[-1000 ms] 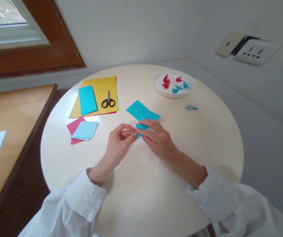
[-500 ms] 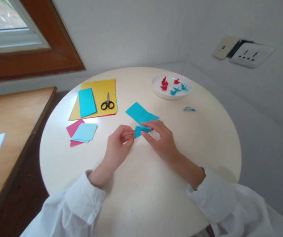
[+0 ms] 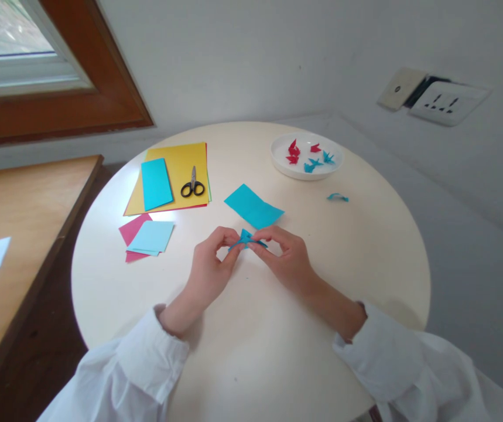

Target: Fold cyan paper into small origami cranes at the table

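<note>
A small folded piece of blue paper is pinched between my two hands, above the middle of the round white table. My left hand grips its left side between thumb and fingers. On the other side, my right hand pinches it the same way, the fingertips of both hands close together and hiding part of the folds. Just beyond the fingers lies a flat blue sheet with a crease toward its right side.
Black-handled scissors and a blue paper rectangle lie on yellow sheets at left. Nearer are pale blue squares over pink paper. A white dish holds several red and blue folded figures; a blue strip lies nearby.
The held blue paper has been turned and bent, now with a point up in the middle and sides spread out. My hands have come closer together.
</note>
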A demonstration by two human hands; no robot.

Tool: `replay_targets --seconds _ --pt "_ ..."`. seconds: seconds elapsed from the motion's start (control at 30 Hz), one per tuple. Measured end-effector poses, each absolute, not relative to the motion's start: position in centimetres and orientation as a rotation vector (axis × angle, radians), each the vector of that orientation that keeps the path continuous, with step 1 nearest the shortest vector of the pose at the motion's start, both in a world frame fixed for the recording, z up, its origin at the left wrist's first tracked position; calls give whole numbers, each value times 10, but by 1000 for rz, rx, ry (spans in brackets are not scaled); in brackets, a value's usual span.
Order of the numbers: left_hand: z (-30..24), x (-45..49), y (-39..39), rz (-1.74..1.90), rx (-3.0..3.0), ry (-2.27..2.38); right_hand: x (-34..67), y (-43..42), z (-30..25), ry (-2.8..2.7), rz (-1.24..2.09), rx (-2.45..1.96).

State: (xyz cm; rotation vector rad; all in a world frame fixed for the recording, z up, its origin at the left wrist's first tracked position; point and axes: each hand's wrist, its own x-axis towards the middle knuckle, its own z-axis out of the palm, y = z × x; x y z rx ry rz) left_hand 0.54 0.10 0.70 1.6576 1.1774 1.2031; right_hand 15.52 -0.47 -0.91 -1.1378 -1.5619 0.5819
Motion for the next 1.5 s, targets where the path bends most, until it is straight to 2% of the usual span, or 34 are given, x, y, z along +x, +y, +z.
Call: replay_targets --seconds 0.4,0.8,1.13,1.5 --pt "7 7 0 1236 1579 1115 154 -4 -7 -1428 776 -1157" --pt "5 5 2 1246 1545 1101 153 -5 -7 -1467 773 -1087" --pt "7 0 1 1235 1829 1262 159 1 -5 -1353 807 -1190" --pt "6 0 1 1064 2052 1191 160 3 -2 -1341 806 -1318"
